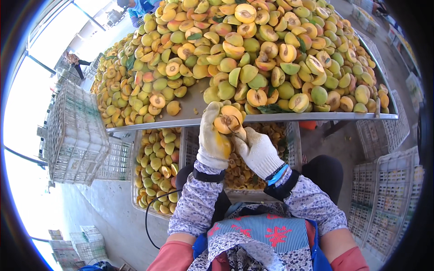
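My left hand (210, 141), in a white glove stained yellow, is closed around a cut yellow peach (224, 123) with its flesh turned up. Against the fruit, my right hand (261, 152), also gloved, has its fingers closed on a thin, dark, curved tool (237, 123); its grip end is hidden. Both hands meet just in front of the metal rim (271, 117) of a table. Heaped on that table are many peach halves (256, 97), green-yellow to orange, some with brown stones in them.
Below the rim, a crate (134, 174) at left holds peach halves, and another crate (296, 144) between my knees holds brownish pieces. Stacked white plastic crates stand at left (77, 135) and right (384, 198). A person in blue (143, 8) is beyond the heap.
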### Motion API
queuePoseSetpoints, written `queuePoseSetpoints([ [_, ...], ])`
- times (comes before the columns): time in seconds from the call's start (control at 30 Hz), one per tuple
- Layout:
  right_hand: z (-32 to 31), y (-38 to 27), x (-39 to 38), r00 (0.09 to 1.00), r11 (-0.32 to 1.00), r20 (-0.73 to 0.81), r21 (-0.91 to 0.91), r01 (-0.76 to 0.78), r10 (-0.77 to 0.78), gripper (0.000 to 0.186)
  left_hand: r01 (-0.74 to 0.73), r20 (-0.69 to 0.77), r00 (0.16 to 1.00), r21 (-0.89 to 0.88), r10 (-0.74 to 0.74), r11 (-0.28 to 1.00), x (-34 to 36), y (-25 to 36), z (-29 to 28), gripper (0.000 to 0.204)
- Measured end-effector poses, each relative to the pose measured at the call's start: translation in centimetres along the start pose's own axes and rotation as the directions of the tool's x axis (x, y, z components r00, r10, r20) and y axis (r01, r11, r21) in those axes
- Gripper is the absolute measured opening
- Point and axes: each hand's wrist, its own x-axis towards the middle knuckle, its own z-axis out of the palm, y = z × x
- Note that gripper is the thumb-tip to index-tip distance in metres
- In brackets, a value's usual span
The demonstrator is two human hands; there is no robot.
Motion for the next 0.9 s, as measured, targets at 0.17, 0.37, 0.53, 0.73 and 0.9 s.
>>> queuePoseSetpoints([
  [0.17,1.6,1.6,-0.1,0.999,0.983,0.036,0.182,-0.034,0.027,0.033,-0.023,-0.081,0.996,0.007,0.023,1.000,0.1,-0.7,0.4,0.046],
  [0.37,3.0,2.0,-0.8,0.964,0.781,0.226,0.573,-0.248,0.141,0.044,-0.282,0.110,0.959,0.423,0.260,0.861,-0.1,-1.8,-1.3,0.040],
  [0.53,-1.1,-0.9,-0.7,0.667,0.317,0.703,0.592,-0.741,0.248,0.053,-0.183,0.108,0.982,0.347,0.155,0.920,-0.2,-1.0,-0.7,0.041],
  [0.73,0.6,0.8,-1.2,0.859,0.691,0.447,0.540,-0.481,0.250,0.052,0.179,0.015,0.980,0.381,-0.200,0.907,0.5,0.9,0.3,0.045],
  [0.9,-1.2,-0.6,-1.3,0.642,0.394,0.723,0.528,-0.752,0.256,0.054,0.181,-0.019,0.982,0.380,-0.188,0.907,0.4,0.3,0.4,0.046],
])
